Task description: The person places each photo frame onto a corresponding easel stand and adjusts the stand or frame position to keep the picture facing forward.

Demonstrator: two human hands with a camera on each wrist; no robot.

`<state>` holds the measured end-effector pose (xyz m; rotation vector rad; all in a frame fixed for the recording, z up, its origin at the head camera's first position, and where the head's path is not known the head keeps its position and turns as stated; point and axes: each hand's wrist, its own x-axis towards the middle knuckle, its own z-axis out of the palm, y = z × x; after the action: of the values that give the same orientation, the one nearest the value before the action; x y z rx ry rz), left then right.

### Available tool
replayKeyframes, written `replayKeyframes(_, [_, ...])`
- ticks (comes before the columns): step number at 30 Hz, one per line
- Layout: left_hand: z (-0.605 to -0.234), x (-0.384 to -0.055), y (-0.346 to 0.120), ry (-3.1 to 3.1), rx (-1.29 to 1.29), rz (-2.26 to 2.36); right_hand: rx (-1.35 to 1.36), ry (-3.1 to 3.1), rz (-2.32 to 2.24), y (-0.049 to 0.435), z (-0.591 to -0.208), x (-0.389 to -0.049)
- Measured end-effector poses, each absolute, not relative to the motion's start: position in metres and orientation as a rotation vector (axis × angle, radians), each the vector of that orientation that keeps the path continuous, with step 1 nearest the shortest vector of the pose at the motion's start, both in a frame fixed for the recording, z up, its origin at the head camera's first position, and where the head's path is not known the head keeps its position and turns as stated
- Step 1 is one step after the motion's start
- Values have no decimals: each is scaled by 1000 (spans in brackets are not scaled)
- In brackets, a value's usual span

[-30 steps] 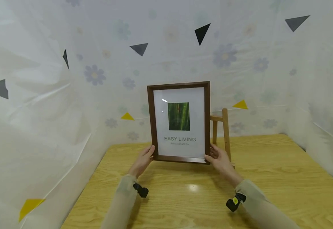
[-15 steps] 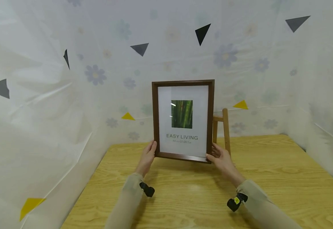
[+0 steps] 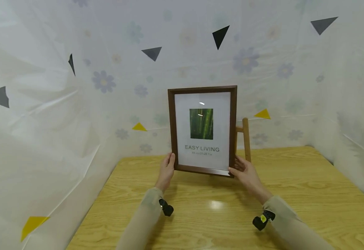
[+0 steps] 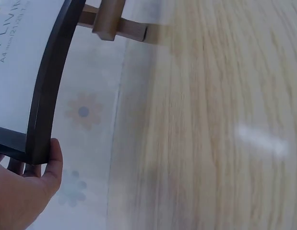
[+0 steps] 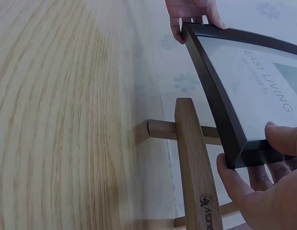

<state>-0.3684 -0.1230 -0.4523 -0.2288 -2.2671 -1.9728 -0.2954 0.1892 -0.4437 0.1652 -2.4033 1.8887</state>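
A dark brown picture frame [image 3: 203, 169] with a white sheet, a green bamboo picture and the words EASY LIVING is held upright, slightly tilted, in the head view. My left hand [image 3: 165, 171] grips its lower left corner, thumb along the side. At the lower right corner my right hand [image 3: 245, 173] pinches it, thumb on the front and fingers behind. Behind the frame stands a wooden easel [image 3: 246, 139], mostly hidden by it. In the right wrist view the easel's ledge [image 5: 196, 163] shows just below the frame's bottom edge.
The wood-grain table [image 3: 132, 208] spreads beneath both arms. A pale flowered sheet [image 3: 122, 41] hangs behind and at the sides, with grey, black and yellow triangles stuck to it.
Both hands have carried the picture frame a little to the right and slightly up, so it covers more of the easel. The left hand has shifted most.
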Motion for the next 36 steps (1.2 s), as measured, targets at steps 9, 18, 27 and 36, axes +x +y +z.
replayKeyframes(9, [-449,-374,-112,-2310,-241,-1981,182,-2419,1799,202,-440,-293])
replayKeyframes(18, [-444,-378,-101,-2385,-274,-2051,181,-2443,1712,216,-439,-290])
replayKeyframes(27, [-451,-383,-87,-2361,-294,-2096,186,-2432,1680,231,-443,-287])
replayKeyframes(36, [-452,-385,-69,-2325,-370,-2099,222,-2395,1662,246,-444,-280])
